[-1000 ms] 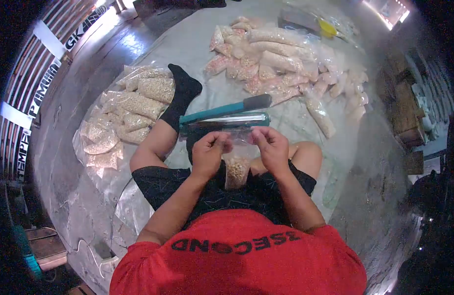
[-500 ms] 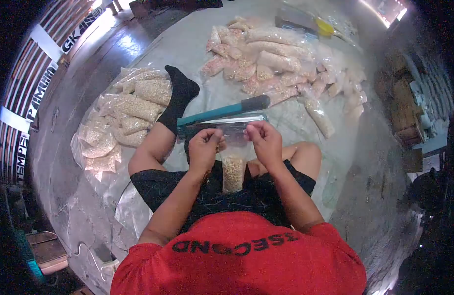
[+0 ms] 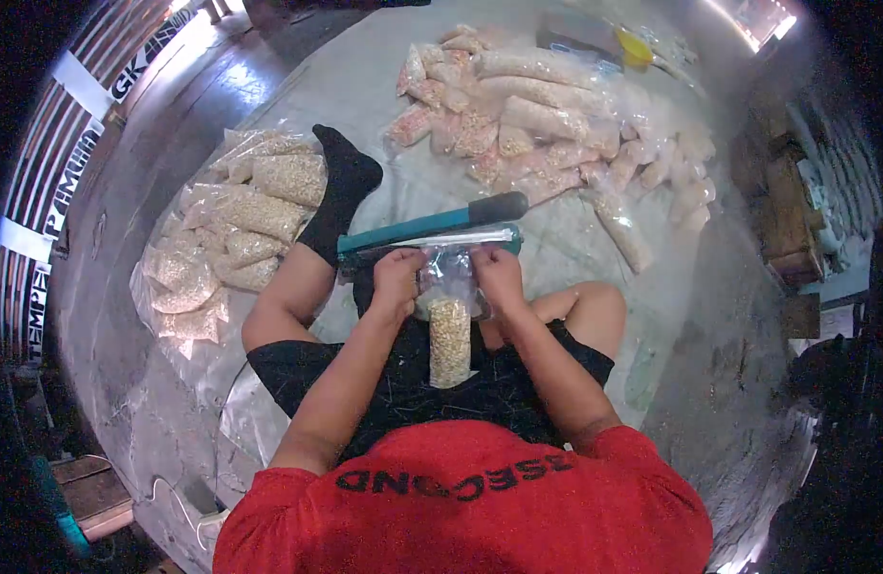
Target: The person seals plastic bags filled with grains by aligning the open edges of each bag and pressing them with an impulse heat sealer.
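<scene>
A clear plastic bag filled with pale beans or grains hangs upright over my lap. Its unfilled top is stretched between my two hands. My left hand pinches the left corner of the bag's mouth, and my right hand pinches the right corner. Just beyond them lies a heat sealer with a teal lever and a dark grip at its right end. The bag's top edge reaches the sealer's front; whether it lies between the jaws I cannot tell.
Filled bags are heaped to the left beside my outstretched leg. A larger pile of filled bags lies ahead on the pale sheet. Behind it sits a yellow item. A wooden crate stands at the right.
Both hands have brought the bag's mouth up against the sealer, and the bag now hangs straighter and more fully in view. The sealer's lever looks much the same.
</scene>
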{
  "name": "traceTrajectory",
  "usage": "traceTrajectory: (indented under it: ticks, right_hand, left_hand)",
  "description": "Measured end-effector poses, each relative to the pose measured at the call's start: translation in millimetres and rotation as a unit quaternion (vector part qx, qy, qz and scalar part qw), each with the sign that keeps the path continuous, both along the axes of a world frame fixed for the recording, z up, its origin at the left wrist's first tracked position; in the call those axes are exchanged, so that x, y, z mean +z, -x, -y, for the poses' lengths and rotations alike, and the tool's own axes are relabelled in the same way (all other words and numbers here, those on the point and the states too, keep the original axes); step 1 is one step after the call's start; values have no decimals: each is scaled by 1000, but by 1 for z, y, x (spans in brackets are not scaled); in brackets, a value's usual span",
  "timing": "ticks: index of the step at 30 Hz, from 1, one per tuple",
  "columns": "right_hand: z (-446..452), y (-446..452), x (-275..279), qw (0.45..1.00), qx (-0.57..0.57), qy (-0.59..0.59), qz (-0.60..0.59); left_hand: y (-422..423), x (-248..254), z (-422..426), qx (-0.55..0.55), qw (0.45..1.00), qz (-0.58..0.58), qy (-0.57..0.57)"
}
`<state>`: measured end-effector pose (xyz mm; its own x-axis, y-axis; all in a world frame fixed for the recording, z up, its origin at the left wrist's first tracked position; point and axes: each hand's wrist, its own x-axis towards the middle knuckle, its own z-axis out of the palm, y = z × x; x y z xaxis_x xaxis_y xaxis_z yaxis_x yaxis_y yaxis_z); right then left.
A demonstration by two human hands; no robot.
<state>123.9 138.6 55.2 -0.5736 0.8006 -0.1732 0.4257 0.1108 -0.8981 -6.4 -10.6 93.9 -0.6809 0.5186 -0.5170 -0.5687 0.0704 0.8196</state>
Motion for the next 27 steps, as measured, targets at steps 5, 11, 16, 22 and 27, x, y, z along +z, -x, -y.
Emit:
traceTrajectory:
  ticks: [5, 11, 16, 22, 27]
  right_hand:
    - [7, 9, -19, 990, -51, 99, -83]
    - [3, 21, -19, 983, -47, 159, -74]
    - [1, 25, -5, 989, -30, 139, -40]
    - [-14, 27, -63, 997, -29, 31, -71]
    - [-7, 23, -27, 998, -36, 48, -29]
  left_hand:
    - [8, -24, -6, -2, 999, 33, 33]
    - [-1, -22, -2, 12, 988, 149, -46]
    - [-5, -43, 1, 6, 991, 119, -58]
    - [5, -58, -10, 9, 991, 128, -31]
    - [1, -53, -10, 30, 992, 109, -49]
